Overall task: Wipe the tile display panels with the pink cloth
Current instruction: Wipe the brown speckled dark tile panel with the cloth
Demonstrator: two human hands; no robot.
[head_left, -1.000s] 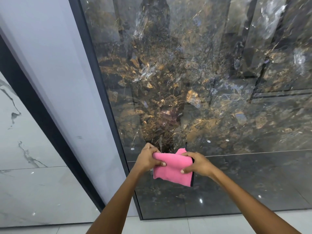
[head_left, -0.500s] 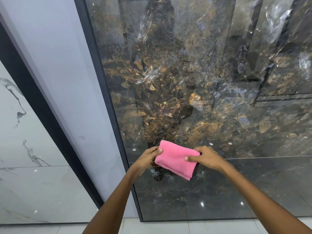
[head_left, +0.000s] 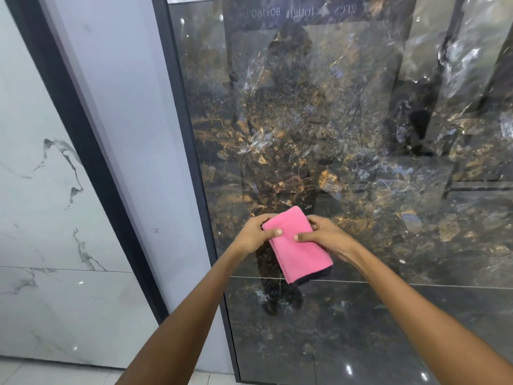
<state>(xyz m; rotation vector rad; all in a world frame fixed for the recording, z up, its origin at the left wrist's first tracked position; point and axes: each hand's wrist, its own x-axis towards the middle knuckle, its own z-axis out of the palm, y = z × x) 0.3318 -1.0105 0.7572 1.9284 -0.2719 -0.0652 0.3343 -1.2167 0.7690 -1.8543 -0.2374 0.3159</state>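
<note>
A folded pink cloth (head_left: 298, 247) with a dark edge hangs between both hands in front of a glossy dark marble tile panel (head_left: 388, 190) veined with gold. My left hand (head_left: 254, 234) pinches the cloth's upper left edge, thumb on its front. My right hand (head_left: 324, 236) grips the upper right edge, thumb across the front. The cloth's lower end hangs down over a horizontal tile joint. Whether the cloth touches the panel I cannot tell.
A black frame (head_left: 191, 162) borders the dark panel on its left. Beside it stands a plain pale panel (head_left: 125, 134), then another black frame strip (head_left: 83, 151) and a white marble panel (head_left: 36, 218) with grey veins. Light floor tiles (head_left: 55, 375) run along the bottom.
Both hands have risen with the cloth and refolded it: it was bunched, and now hangs as a longer flat fold. The view has tilted up and shifted right.
</note>
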